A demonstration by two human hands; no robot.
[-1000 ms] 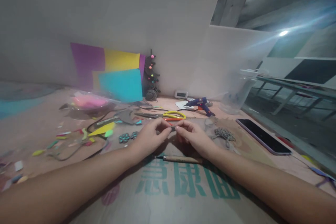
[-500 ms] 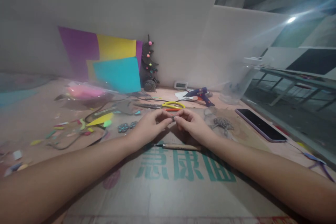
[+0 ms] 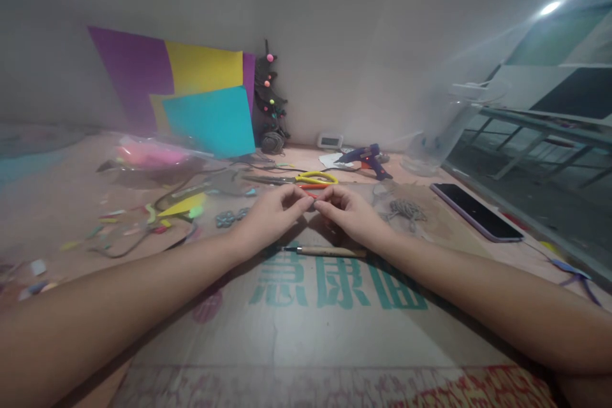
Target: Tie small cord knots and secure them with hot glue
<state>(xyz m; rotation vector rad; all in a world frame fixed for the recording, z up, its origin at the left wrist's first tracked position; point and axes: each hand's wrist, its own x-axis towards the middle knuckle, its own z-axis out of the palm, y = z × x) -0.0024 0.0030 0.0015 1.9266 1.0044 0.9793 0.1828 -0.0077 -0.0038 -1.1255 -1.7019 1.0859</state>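
Note:
My left hand and my right hand meet fingertip to fingertip over the cardboard sheet. Each thumb and forefinger is pinched together on a tiny dark piece; it is too small and too covered to name. Just below my hands lies a wooden-handled tool with a thin metal tip pointing left. Beyond my fingertips are scissors with yellow handles. A bundle of grey cord rests to the right of my right hand, and small blue-grey coiled shapes sit left of my left hand.
At the back stand coloured sheets, a small tree-shaped ornament, a white digital display and a blue glue gun. A phone and a clear bucket are at right. Colourful scraps litter the left.
The camera has tipped slightly downward, so the scene sits higher and more of the cardboard's front shows. My hands keep their pinch with only a slight shift of the fingers.

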